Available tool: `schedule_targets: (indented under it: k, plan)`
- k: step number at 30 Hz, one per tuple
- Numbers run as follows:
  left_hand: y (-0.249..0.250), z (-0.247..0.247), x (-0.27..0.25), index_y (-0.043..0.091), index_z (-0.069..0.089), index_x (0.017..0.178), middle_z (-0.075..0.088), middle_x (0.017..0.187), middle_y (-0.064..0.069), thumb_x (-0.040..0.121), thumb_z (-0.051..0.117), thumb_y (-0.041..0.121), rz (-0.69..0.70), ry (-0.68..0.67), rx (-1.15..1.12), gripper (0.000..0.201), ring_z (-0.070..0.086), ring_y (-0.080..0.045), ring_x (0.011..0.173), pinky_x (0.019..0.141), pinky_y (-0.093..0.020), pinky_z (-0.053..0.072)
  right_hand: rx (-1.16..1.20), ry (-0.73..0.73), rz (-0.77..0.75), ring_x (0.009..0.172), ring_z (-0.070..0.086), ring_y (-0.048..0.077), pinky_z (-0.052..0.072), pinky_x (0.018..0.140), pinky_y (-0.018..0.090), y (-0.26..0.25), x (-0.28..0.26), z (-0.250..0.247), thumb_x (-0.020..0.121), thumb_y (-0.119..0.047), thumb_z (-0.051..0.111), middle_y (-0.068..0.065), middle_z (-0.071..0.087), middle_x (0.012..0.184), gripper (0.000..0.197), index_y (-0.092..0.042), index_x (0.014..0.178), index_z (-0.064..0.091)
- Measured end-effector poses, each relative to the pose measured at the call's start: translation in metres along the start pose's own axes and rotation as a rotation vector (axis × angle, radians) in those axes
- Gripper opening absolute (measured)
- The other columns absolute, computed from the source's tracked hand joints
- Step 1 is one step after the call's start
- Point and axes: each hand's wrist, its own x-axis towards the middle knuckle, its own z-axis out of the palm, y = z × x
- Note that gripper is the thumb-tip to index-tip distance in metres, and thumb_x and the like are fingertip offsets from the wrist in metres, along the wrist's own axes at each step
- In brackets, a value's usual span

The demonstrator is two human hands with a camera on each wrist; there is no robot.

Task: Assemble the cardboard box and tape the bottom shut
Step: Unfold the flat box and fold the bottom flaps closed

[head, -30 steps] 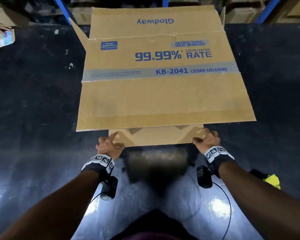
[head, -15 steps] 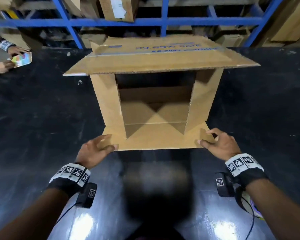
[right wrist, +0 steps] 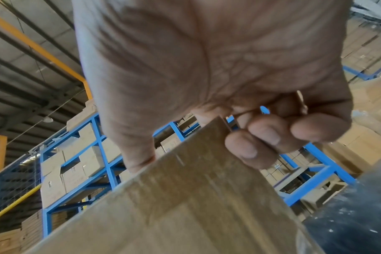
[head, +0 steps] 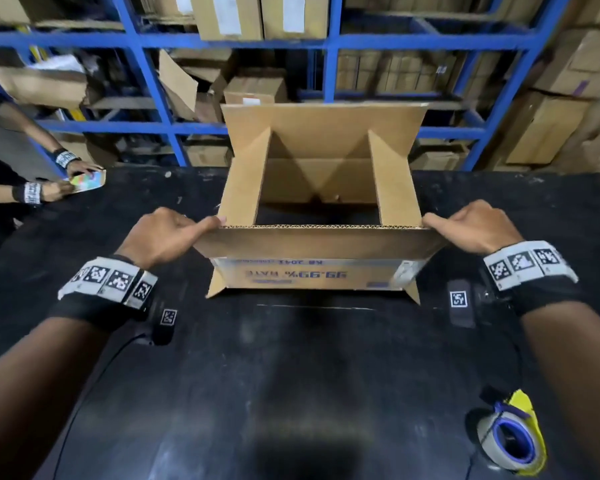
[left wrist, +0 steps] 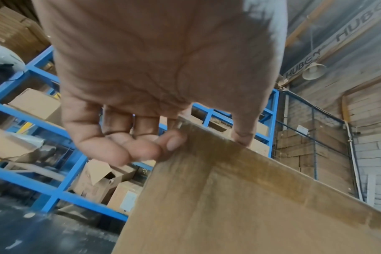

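Since half a second ago, the cardboard box [head: 321, 188] has been tipped upright on the black desk [head: 291, 393], so that its open end now faces up instead of toward the person. The box stands at 12 o'clock on the desk, its printed side upside down, with all four flaps open. The near long flap [head: 317, 242] is pinched at its left corner by the left hand [head: 163, 235], thumb on top and fingers [left wrist: 128, 151] curled beneath. Its right corner is grasped likewise by the right hand [head: 473, 230]. A tape dispenser [head: 508, 434] lies at 5 o'clock, well apart from the box. At 10 o'clock, another person's hands [head: 68, 178] rest on a colourful card [head: 89, 180]. Blue shelving [head: 329, 41] holding cartons stands behind.
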Motion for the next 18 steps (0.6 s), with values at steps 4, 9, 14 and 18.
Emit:
schedule_targets:
  k: [4, 9, 14, 18]
  plan:
    - [0.001, -0.012, 0.011, -0.002, 0.066, 0.065, 0.068, 0.068, -0.012, 0.076, 0.049, 0.092, 0.005, -0.007, 0.050, 0.097, 0.065, -0.031, 0.074, 0.073, -0.041, 0.047, -0.052, -0.026, 0.011, 0.080, 0.062, 0.030, 0.049, 0.078, 0.039, 0.001, 0.007, 0.000, 0.075, -0.078, 0.058, 0.012, 0.071, 0.088, 0.074, -0.007, 0.077, 0.077]
    - [-0.027, 0.016, -0.001, 0.013, 0.047, 0.061, 0.051, 0.051, -0.007, 0.073, 0.045, 0.098, 0.013, -0.140, 0.109, 0.086, 0.061, -0.028, 0.058, 0.065, -0.035, 0.044, -0.092, -0.160, 0.043, 0.086, 0.066, 0.031, 0.053, 0.083, 0.040, 0.022, -0.009, 0.026, 0.073, -0.079, 0.059, 0.011, 0.073, 0.089, 0.076, -0.006, 0.078, 0.078]
    - [-0.071, 0.062, -0.031, 0.014, 0.053, 0.059, 0.049, 0.059, -0.005, 0.064, 0.047, 0.103, -0.022, -0.181, 0.050, 0.090, 0.054, -0.021, 0.062, 0.064, -0.032, 0.037, -0.030, -0.216, 0.063, 0.072, 0.067, 0.026, 0.049, 0.075, 0.036, 0.058, -0.042, 0.070, 0.069, -0.083, 0.062, 0.006, 0.066, 0.059, 0.074, -0.016, 0.040, 0.046]
    - [-0.096, 0.097, -0.055, 0.026, 0.085, 0.080, 0.075, 0.093, 0.003, 0.059, 0.053, 0.101, 0.019, -0.197, -0.324, 0.084, 0.071, -0.014, 0.097, 0.089, -0.034, 0.047, 0.292, -0.090, -0.072, 0.071, 0.063, 0.028, 0.042, 0.072, 0.036, 0.100, -0.059, 0.104, 0.059, -0.095, 0.059, 0.012, 0.059, 0.065, 0.094, -0.001, 0.056, 0.062]
